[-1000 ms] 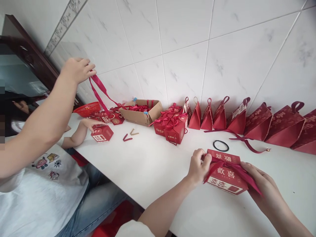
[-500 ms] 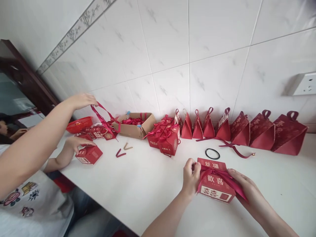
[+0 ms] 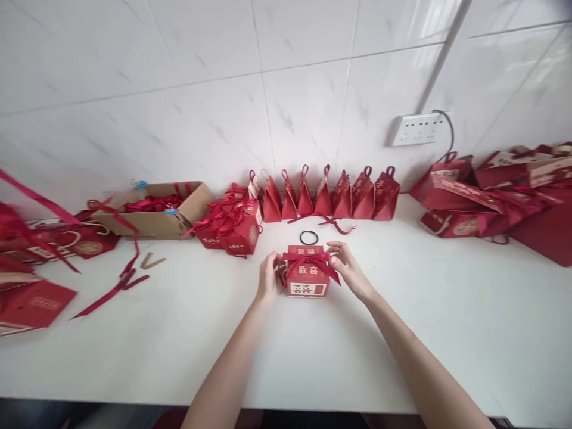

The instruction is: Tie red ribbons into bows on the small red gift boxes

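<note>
A red gift box [image 3: 307,289] with pale and gold lettering rests on the white table in front of me. Around its top runs a dark red ribbon [image 3: 307,258] tied in a bow, one tail hanging over the right side. At the box's left side my left hand [image 3: 269,277] has its fingers curled at the ribbon's left end, partly hidden. My right hand [image 3: 351,273] holds the bow's right end near the thumb, its index finger stretched above. Just behind the box lies a black hair tie [image 3: 308,238].
Red triangular boxes [image 3: 322,205] line the wall, a loose ribbon [image 3: 333,223] before them. Leftward are bow-tied boxes [image 3: 232,235], a cardboard box [image 3: 190,208] of ribbons and a blurred hanging ribbon [image 3: 129,280]. Red bags [image 3: 549,220] stand right, beneath a socket [image 3: 415,130].
My view has swung right, and the co-worker has left it. The bow now sits straighter across the box, which faces me more squarely. My right hand's index finger has lifted.
</note>
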Action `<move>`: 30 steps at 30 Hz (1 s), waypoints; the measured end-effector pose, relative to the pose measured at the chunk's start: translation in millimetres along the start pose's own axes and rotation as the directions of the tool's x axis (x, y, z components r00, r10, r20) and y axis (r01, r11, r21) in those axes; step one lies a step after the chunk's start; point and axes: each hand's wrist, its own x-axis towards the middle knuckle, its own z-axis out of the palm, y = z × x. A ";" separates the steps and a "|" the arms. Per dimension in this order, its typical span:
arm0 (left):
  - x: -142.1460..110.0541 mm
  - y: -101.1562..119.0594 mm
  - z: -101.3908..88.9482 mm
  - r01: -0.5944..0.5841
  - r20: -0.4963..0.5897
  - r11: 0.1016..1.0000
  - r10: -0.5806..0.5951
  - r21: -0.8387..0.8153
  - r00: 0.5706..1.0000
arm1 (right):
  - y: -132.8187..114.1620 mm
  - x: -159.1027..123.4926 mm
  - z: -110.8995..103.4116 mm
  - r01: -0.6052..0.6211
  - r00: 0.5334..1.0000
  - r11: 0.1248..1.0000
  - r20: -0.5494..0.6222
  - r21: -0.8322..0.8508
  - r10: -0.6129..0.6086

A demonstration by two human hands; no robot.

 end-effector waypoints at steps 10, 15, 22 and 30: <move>13.7 -5.9 -9.8 0.036 -0.138 0.988 -0.057 -0.150 0.989 | 0.1 -0.7 -4.4 -0.040 0.976 0.999 0.212 -0.019 0.043; 14.0 2.9 -13.4 -0.030 -0.215 0.976 -0.017 -0.215 0.976 | -7.4 3.9 -3.1 -0.323 0.945 0.658 0.267 0.681 0.188; 11.8 0.5 -12.7 -0.008 -0.142 0.976 -0.024 -0.216 0.990 | -16.8 1.2 -5.0 -0.432 0.897 0.352 0.436 0.830 0.072; 14.2 -5.4 -11.3 -0.002 -0.092 0.989 -0.012 -0.148 0.996 | -8.1 0.3 -3.0 -0.305 0.945 0.504 0.321 0.808 0.058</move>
